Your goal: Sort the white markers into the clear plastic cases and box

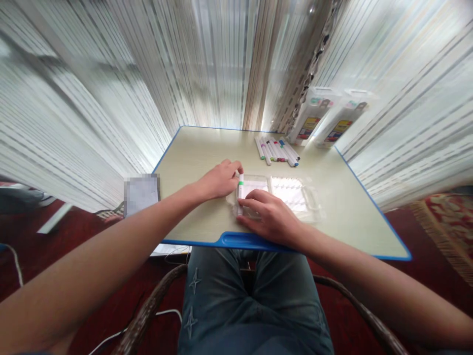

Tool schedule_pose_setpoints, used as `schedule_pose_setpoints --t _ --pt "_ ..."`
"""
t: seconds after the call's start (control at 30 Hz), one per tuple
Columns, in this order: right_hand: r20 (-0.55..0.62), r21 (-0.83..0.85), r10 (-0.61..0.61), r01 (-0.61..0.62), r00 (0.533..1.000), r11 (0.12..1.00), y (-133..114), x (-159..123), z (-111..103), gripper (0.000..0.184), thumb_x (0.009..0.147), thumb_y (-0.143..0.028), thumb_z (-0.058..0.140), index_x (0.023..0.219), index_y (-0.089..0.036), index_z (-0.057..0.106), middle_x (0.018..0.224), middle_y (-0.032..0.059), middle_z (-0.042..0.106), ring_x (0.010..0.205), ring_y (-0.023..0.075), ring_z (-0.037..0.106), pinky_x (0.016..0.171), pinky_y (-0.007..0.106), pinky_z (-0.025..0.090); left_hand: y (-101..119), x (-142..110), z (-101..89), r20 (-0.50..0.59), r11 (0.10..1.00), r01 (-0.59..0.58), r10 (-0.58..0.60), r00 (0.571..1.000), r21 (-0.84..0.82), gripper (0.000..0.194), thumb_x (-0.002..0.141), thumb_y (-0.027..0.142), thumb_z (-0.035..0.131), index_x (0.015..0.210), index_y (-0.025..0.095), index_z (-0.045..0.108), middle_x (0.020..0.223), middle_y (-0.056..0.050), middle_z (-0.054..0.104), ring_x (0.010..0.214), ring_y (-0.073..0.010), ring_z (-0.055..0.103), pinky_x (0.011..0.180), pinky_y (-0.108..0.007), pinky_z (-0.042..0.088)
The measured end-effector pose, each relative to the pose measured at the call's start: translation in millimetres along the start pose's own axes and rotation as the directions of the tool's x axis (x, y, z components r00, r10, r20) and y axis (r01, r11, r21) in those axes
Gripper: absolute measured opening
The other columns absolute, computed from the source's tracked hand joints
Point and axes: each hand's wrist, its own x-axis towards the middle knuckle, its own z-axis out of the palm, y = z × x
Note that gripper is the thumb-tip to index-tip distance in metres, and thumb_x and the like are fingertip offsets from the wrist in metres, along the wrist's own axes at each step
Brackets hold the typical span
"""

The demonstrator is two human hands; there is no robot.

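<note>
A white marker with a green band [241,183] stands lengthwise at the left end of a clear plastic case [314,209] lying on the table. My left hand [221,180] pinches its far end with curled fingers. Around the near end, the fingers and thumb of my right hand [271,217] are closed, and that hand rests over the case's front edge. Part of the marker is hidden by my fingers. Farther back, several loose white markers [277,152] with coloured ends lie in a bunch.
Two clear packages with labels [308,125] [338,129] stand at the table's back right corner, against striped curtains [207,64]. The table [195,148] has a blue rim and a blue tray groove [240,240] in front. Chair arms curve beside my legs.
</note>
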Motion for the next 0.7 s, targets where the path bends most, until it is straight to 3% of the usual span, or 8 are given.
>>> schedule_pose_setpoints --t 0.7 --pt "-0.032 -0.064 -0.063 0.061 0.997 0.996 5.3 -0.9 3.4 0.03 0.095 -0.036 0.064 0.11 -0.012 0.073 0.097 0.0139 0.069 0.087 0.0245 0.064 0.077 0.037 0.056 4.5 0.8 -2.8 0.022 0.999 0.039 -0.04 0.999 0.018 0.033 0.084 0.013 0.049 0.111 0.016 0.068 0.099 -0.01 0.066 0.097 -0.0225 0.063 0.095 -0.034 0.049"
